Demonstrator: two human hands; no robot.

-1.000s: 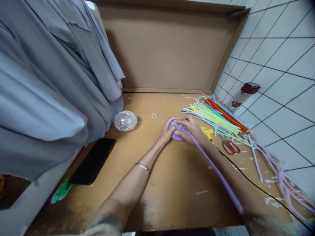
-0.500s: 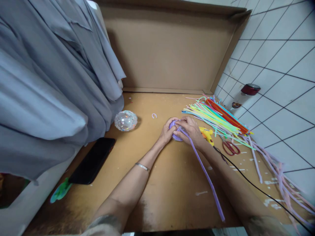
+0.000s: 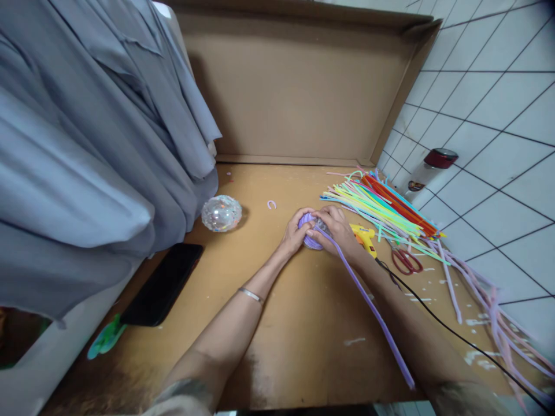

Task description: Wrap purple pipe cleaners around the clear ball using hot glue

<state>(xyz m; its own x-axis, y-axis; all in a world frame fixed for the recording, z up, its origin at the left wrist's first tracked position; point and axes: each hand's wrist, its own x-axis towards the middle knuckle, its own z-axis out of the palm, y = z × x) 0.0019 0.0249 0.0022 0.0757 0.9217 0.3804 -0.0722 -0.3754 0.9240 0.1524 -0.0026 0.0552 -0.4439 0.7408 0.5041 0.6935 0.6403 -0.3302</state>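
A small rounded form wound with purple pipe cleaner [image 3: 310, 238] sits between my two hands, partly hidden by fingers; a greyish clear patch shows on its right side. My left hand [image 3: 297, 232] wraps round its left side, thumb on top. My right hand [image 3: 338, 230] is closed at its right, pinching the purple pipe cleaner strand [image 3: 373, 312], whose loose end runs toward the table's front edge. Beyond my left hand lies a small pink curved piece of pipe cleaner [image 3: 272, 204]. A clear faceted ball [image 3: 221, 214] rests farther left.
Right of my hands lie a yellow glue gun [image 3: 363, 236] with a black cord, red-handled scissors [image 3: 406, 261] and a pile of coloured pipe cleaners [image 3: 381, 202]. A red-lidded jar [image 3: 429, 170] stands by the tiles. At left are a black phone [image 3: 163, 284] and grey cloth [image 3: 108, 127].
The loose end of the purple strand has swung right. My right fingers have shifted slightly on the wound form, uncovering more of its top. My left hand stays in place.
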